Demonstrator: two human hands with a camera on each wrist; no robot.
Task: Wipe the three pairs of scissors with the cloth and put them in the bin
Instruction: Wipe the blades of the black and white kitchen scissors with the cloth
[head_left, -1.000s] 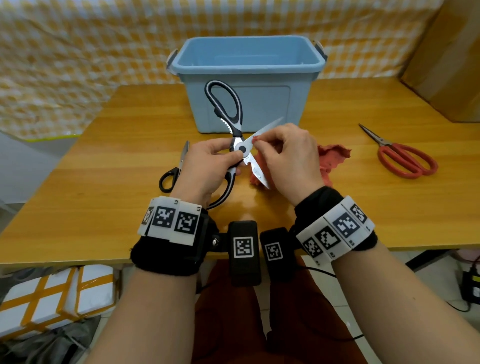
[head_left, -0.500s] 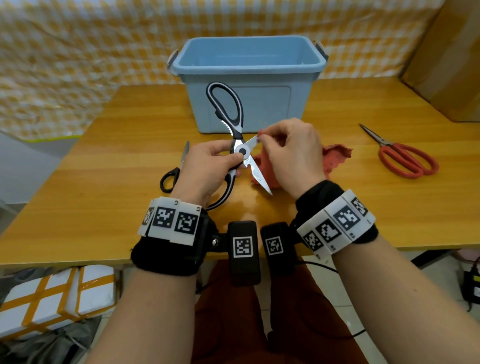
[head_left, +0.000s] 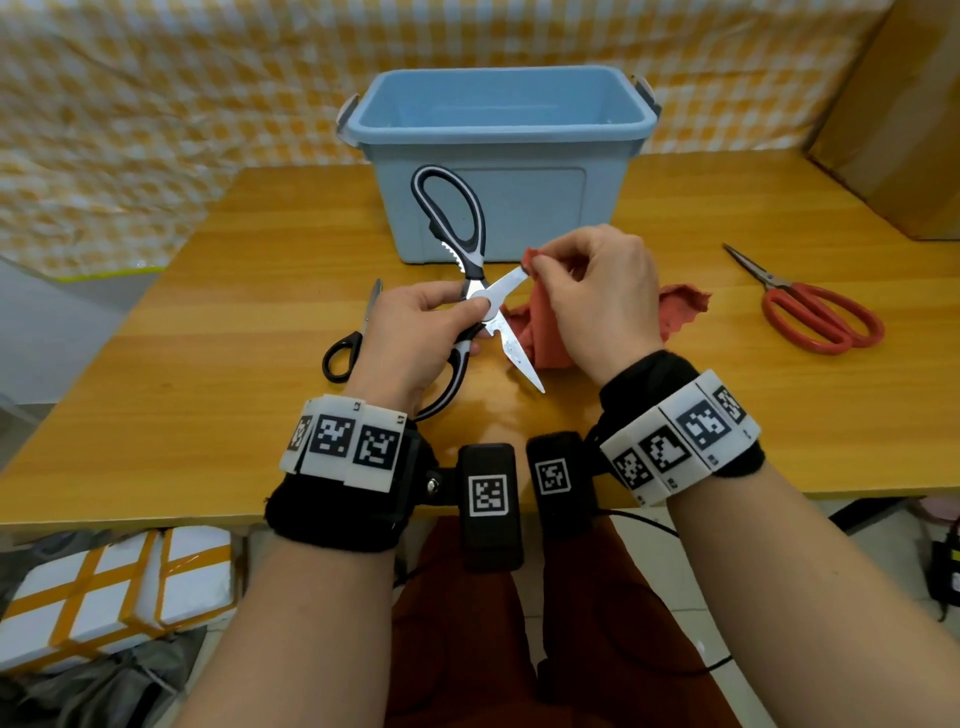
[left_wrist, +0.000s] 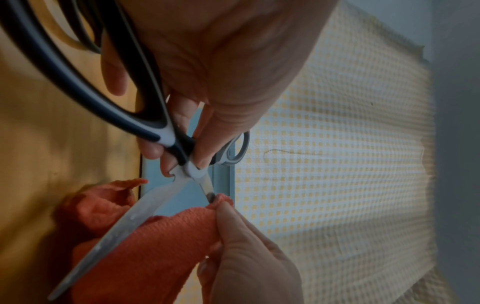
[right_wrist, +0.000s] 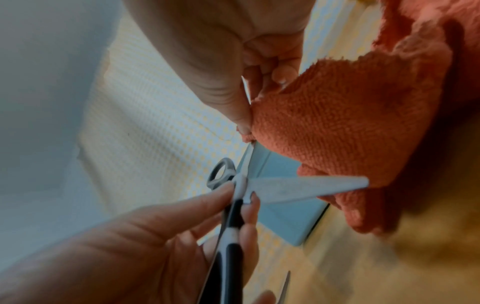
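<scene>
My left hand (head_left: 415, 332) grips the black-and-white kitchen scissors (head_left: 470, 280) at the pivot and lower handle, blades spread wide, above the table in front of the blue bin (head_left: 498, 104). My right hand (head_left: 597, 291) pinches the red cloth (head_left: 535, 332) around the tip of the upper blade. The lower blade (left_wrist: 111, 232) points down across the cloth (left_wrist: 145, 251). In the right wrist view the cloth (right_wrist: 337, 123) hangs from my thumb and fingers over that blade tip. Small black scissors (head_left: 348, 348) lie left of my left hand. Red scissors (head_left: 810, 312) lie to the right.
The wooden table (head_left: 208, 395) carries everything; its front edge runs just under my wrists. A cardboard box (head_left: 893, 130) stands at the back right. A yellow checked sheet (head_left: 156, 104) hangs behind the bin. White boxes (head_left: 104, 587) sit on the floor at left.
My right hand with the cloth has slid up along the upper blade from near the pivot to its tip. The left hand and scissors have hardly moved.
</scene>
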